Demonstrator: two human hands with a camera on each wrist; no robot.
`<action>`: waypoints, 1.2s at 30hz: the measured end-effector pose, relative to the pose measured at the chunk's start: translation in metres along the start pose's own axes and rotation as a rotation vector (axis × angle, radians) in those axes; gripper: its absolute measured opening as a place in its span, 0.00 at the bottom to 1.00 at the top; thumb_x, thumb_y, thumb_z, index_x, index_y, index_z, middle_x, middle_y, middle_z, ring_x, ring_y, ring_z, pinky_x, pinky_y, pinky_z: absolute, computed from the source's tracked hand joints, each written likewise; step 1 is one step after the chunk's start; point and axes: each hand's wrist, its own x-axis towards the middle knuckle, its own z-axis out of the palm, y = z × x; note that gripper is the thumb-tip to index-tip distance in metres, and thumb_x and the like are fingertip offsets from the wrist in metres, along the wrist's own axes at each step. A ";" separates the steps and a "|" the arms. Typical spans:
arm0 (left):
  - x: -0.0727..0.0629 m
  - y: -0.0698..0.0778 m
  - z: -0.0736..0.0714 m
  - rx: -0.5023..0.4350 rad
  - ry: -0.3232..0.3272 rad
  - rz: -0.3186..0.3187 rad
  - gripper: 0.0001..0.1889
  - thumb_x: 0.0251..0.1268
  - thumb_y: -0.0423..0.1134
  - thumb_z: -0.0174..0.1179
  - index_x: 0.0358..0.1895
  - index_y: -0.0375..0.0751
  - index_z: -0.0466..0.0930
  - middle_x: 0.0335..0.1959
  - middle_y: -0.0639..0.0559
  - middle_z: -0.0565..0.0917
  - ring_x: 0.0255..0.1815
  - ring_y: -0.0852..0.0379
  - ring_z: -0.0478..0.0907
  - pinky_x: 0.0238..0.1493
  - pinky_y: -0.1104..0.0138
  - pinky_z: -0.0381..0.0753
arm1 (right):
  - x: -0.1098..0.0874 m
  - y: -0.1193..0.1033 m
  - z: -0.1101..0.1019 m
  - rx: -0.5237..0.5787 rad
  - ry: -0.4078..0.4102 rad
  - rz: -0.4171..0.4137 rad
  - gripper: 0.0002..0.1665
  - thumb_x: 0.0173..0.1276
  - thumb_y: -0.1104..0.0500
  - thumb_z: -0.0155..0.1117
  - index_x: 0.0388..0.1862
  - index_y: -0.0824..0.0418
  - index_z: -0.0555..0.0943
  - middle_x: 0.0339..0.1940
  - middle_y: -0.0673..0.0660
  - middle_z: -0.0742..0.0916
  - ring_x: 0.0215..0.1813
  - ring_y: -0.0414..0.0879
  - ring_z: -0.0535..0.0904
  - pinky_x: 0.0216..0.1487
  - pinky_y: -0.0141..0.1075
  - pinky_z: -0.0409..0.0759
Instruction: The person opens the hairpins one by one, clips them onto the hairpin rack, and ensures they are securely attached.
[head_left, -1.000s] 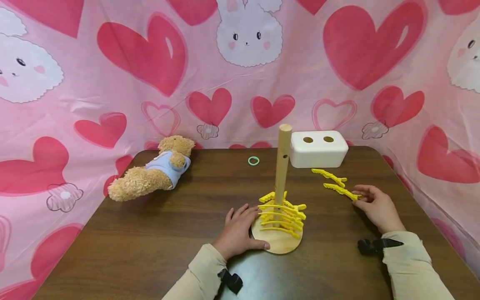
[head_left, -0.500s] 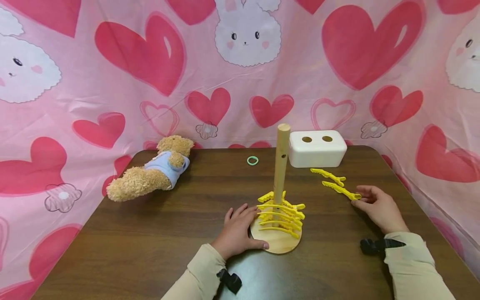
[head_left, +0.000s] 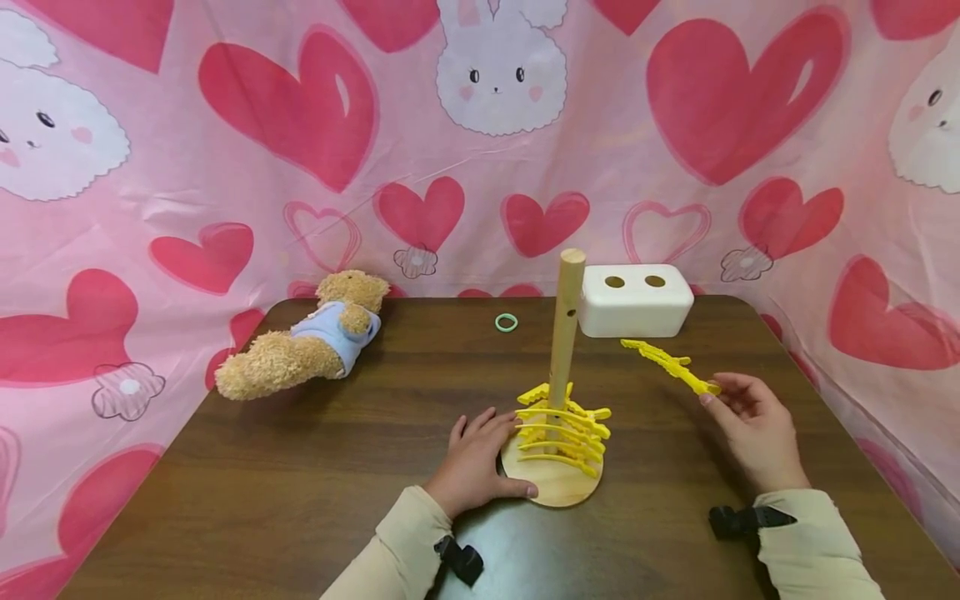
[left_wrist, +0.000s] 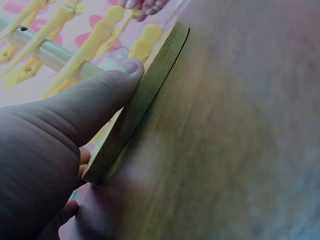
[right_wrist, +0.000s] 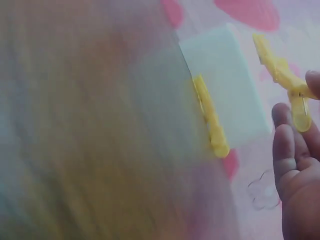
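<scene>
My left hand (head_left: 477, 468) holds the round base (head_left: 558, 489) of a wooden stand, thumb on the near rim and fingers spread along the left side. Several yellow hair clips (head_left: 564, 451) are fixed around the lower part of its upright post (head_left: 566, 333). At the right, my right hand (head_left: 763, 437) pinches another yellow hair clip (right_wrist: 281, 74) by its tail between thumb and fingers. In the right wrist view that clip is raised, its jaws parted from the handle end. A second loose clip (right_wrist: 212, 122) lies on the table, overlapped by the held one in the head view.
A white box (head_left: 636, 310) with two round holes stands at the back right. Near the back edge lies a small green ring (head_left: 506, 322). A teddy bear (head_left: 281, 362) in a blue top lies at the back left. A pink heart-patterned cloth (head_left: 480, 158) hangs behind the table.
My right hand has lifted the nearer loose hair clip off the table, bringing it over the other clip in the head view. The left hand and the stand have stayed put.
</scene>
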 end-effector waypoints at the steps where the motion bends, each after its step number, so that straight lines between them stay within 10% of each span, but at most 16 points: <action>1: 0.000 0.000 0.000 0.000 -0.001 -0.001 0.50 0.46 0.71 0.71 0.72 0.49 0.70 0.77 0.56 0.65 0.80 0.45 0.51 0.74 0.37 0.38 | -0.002 -0.004 0.001 -0.028 -0.009 -0.018 0.21 0.70 0.58 0.69 0.58 0.63 0.77 0.47 0.48 0.83 0.41 0.38 0.76 0.40 0.18 0.76; 36: 0.002 -0.002 0.002 0.024 -0.002 -0.002 0.50 0.45 0.73 0.70 0.72 0.50 0.70 0.76 0.57 0.65 0.80 0.47 0.51 0.74 0.37 0.38 | -0.045 -0.082 0.016 0.166 -0.232 -0.325 0.13 0.59 0.76 0.72 0.38 0.65 0.80 0.45 0.51 0.88 0.45 0.43 0.85 0.40 0.29 0.84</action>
